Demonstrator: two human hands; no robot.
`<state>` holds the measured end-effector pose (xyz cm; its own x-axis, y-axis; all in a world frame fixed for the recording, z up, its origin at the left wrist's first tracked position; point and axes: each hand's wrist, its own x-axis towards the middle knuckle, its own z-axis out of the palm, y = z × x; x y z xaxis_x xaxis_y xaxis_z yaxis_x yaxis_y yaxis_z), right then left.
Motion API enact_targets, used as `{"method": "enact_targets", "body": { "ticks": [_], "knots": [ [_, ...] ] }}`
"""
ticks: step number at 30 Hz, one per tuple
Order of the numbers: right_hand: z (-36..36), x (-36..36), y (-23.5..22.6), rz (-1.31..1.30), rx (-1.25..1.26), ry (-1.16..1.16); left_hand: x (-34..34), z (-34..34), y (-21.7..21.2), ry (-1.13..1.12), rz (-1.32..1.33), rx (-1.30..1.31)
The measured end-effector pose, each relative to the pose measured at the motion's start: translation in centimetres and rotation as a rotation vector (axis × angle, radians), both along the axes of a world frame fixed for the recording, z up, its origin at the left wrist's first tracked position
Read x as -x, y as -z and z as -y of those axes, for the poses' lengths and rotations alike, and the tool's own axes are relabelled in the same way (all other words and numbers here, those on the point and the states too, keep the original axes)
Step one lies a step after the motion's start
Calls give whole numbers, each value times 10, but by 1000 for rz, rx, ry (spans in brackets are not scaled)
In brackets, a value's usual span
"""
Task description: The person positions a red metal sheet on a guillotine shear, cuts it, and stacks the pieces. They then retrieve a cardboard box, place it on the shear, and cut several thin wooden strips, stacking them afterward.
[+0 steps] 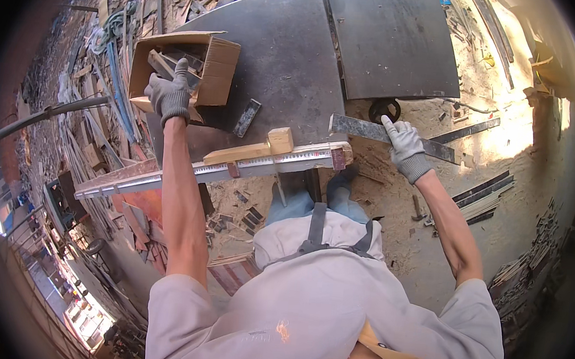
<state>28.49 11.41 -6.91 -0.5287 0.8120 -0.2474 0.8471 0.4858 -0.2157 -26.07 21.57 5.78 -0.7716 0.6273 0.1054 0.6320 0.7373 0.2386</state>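
My gloved left hand (170,95) reaches into the open side of a cardboard box (219,73). Its thumb points up, and the curled fingers close around the end of a wooden block (162,66); part of that grip is hidden. More wood pieces lie inside the box. On the right, my gloved right hand (403,147) is closed on a dark-faced wooden strip (362,129), thumb along its upper face. The strip's left end is beside the edge of the dark metal table (277,50). A short dark wood offcut (247,117) lies on the table near the box.
A fence with a measuring tape (255,165) runs along the table's near edge, bearing a wooden stick with a block (280,140). A black handwheel (384,110) sits below the second panel (399,46). Strips (482,198), a hammer (419,209) and sawdust cover the floor.
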Motion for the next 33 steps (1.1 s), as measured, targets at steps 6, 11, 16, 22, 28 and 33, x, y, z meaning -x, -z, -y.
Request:
{"method": "enact_targets", "body": {
  "ticks": [6,11,16,22,28,33],
  "knots": [
    [-24,91,12,240,-50,-330,-174,138,79,1115,59,132],
    [-29,121,30,145,-138,-391,-225,146,130,1267,119,404],
    [-44,106,31,47,-111,-390,-214,117,135,1247,193,443],
    [-117,16,12,238,-155,-221,-212,59,138,1215,154,404],
    [-168,21,52,256,-183,-179,-204,2,125,1203,143,494],
    [-305,51,52,233,-165,-131,-176,-134,132,1212,108,462]
  ]
}}
